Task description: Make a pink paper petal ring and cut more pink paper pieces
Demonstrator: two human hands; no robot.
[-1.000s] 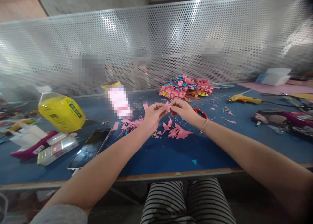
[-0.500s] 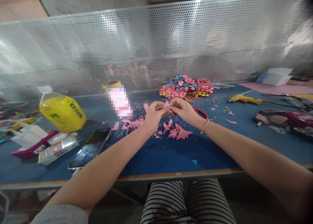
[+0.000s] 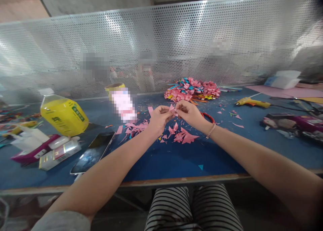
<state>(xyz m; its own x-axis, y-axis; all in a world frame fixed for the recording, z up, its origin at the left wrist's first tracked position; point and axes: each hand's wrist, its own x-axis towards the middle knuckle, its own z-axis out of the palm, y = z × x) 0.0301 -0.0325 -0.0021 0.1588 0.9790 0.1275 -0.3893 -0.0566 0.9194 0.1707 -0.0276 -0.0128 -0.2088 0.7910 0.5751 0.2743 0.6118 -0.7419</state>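
Observation:
Over the middle of the blue table, my left hand (image 3: 159, 117) and my right hand (image 3: 188, 112) meet, fingertips pinched on a small pink paper piece (image 3: 172, 107). Its tip pokes up between them; the rest is hidden by my fingers. Just below lie folded pink paper pieces (image 3: 186, 136), and pink scraps (image 3: 137, 127) are strewn left of them behind my left wrist. Red scissor-like handles (image 3: 209, 118) show partly behind my right wrist. Farther back is a heap of pink, blue and yellow paper pieces (image 3: 191, 89).
Left are a yellow-filled bottle (image 3: 64, 113), a phone (image 3: 94, 152), a small box (image 3: 60, 153) and a lit, blurred screen (image 3: 123, 104). A yellow glue gun (image 3: 253, 102) and tissue pack (image 3: 284, 79) sit right. A perforated metal panel (image 3: 171, 32) runs along the back.
Almost nothing differs. Both hands stay at the same spot on the pink paper piece, with only a slight shift of the right fingers.

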